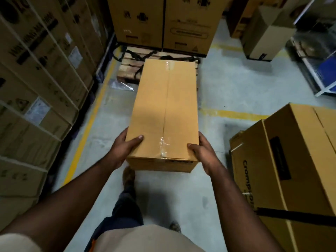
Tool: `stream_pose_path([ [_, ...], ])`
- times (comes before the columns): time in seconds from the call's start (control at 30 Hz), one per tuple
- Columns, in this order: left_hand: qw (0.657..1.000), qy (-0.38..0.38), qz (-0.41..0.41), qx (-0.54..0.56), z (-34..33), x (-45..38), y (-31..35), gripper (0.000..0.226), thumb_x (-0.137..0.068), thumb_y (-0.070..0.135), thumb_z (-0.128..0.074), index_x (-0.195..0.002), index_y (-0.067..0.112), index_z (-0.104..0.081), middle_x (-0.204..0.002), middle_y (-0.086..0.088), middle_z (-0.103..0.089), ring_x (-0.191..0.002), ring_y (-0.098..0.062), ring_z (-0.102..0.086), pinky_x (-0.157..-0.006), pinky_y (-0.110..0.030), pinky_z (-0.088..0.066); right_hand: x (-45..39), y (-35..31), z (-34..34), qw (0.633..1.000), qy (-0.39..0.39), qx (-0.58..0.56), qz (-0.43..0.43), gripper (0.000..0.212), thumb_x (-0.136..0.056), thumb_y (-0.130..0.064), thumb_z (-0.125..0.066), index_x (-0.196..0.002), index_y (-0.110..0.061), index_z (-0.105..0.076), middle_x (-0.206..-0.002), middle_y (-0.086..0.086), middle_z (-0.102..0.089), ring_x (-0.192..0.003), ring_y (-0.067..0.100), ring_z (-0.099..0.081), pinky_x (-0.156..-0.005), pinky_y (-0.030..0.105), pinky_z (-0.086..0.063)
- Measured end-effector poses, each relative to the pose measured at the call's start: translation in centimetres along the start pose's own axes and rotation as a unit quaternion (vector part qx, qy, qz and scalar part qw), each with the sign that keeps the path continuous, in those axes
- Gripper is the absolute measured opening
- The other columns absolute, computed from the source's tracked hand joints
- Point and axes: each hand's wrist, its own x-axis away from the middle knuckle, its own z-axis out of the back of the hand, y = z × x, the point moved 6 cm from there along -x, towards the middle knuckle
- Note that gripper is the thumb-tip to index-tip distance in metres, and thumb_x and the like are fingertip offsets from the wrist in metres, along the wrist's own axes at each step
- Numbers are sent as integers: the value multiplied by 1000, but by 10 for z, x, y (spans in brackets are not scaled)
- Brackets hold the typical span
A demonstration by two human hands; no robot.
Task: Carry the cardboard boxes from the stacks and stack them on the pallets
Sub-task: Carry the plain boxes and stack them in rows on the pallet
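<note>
1. Warehouse aisle, grey concrete floor (227, 84) with yellow lane lines; strapped carton stacks (41, 73) along my left, two tall printed cartons (163, 22) dead ahead, a big lying carton (291, 160) close on my right.
2. Long taped cardboard box (165, 113) is in the air in front of me, long axis pointing away, far end over the near edge of the wooden pallet (131, 66).
3. Left hand (123, 148) clamps the near left corner, thumb flat on the top face. Right hand (203, 151) mirrors it on the near right corner. Hands apart, box between them; fingers underneath probably, can't see them.
4. Both arms extended forward and down, elbows slightly bent.
5. Doing it well: all grip is at the near end, so the far end wants to dip. Keep it level and close.
6. Black straps (138, 56) lie across the pallet slats: set the box clear of them, flat, and square to the tall cartons.
7. Watch footing: clear plastic scrap (121, 85) on the floor by the pallet corner.
</note>
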Motion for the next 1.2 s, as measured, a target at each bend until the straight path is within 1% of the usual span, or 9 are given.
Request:
stream_pose_path([
  [0.1, 1000, -15, -20, 7, -48, 84, 1, 56, -88, 27, -83, -139, 26, -60, -123, 3, -75, -113, -20, -72, -95, -39, -59, 94, 12, 43, 998, 51, -10, 37, 60, -88, -24, -79, -143, -36, -58, -125, -9, -73, -115, 18, -69, -98, 40, -57],
  [0.17, 999, -13, -36, 11, -71, 128, -2, 51, -90, 25, -80, -138, 27, -60, -120, 4, -76, -110, -19, -73, -88, -32, -60, 147, 18, 64, 995, 75, -15, 62, 69, -81, -35, -89, -143, -37, -57, -123, -12, -73, -112, 13, -70, -95, 37, -58],
  [0.33, 998, -45, -44, -15, -108, 221, -37, 75, -77, 49, -86, -144, 32, -56, -125, 3, -73, -112, -23, -71, -94, -47, -59, 267, 58, 105, 989, 124, 3, 80, 81, -76, -33, -93, -147, -37, -54, -127, -13, -70, -114, 9, -66, -102, 42, -57],
  [0.47, 997, -69, -41, 4, -134, 283, -60, 77, -75, 42, -88, -143, 28, -55, -124, -3, -72, -114, -29, -69, -95, -50, -58, 347, 89, 118, 985, 159, -6, 74, 90, -77, -32, -92, -154, -35, -46, -134, -8, -64, -121, 15, -61, -106, 40, -52],
  [0.6, 995, -89, -32, 11, -148, 355, -81, 71, -81, 37, -84, -145, 27, -54, -127, -2, -71, -116, -27, -69, -97, -52, -58, 422, 121, 134, 986, 151, -16, 64, 94, -78, -31, -92, -158, -35, -41, -132, -10, -63, -119, 13, -61, -96, 30, -51],
  [0.73, 993, -116, -29, 5, -194, 423, -96, 81, -76, 47, -89, -146, 27, -52, -129, -2, -70, -117, -27, -69, -95, -52, -59, 501, 150, 176, 981, 184, -15, 63, 96, -78, -34, -92, -159, -37, -39, -136, -8, -63, -122, 13, -60, -90, 26, -50],
  [0.93, 984, -152, -92, -2, -323, 495, -79, 66, -84, 42, -84, -141, 24, -56, -128, 1, -70, -115, -24, -69, -97, -48, -58, 602, 164, 294, 961, 249, -5, 123, 83, -78, -36, -91, -151, -35, -51, -133, -8, -67, -119, 13, -64, -99, 36, -55],
  [1.1, 976, -173, -129, 18, -462, 580, -86, 60, -90, 33, -80, -143, 25, -54, -128, 3, -70, -115, -20, -69, -96, -44, -59, 686, 203, 423, 941, 302, -27, 148, 85, -82, -29, -88, -156, -31, -46, -129, -11, -66, -114, 4, -62, -85, 21, -53],
  [1.2, 977, -172, -121, 36, -532, 623, -106, 58, -90, 32, -80, -142, 27, -54, -126, 4, -70, -114, -19, -69, -94, -42, -60, 722, 234, 494, 944, 296, -23, 143, 85, -83, -29, -88, -156, -33, -45, -124, -16, -64, -114, 1, -60, -85, 22, -52],
])
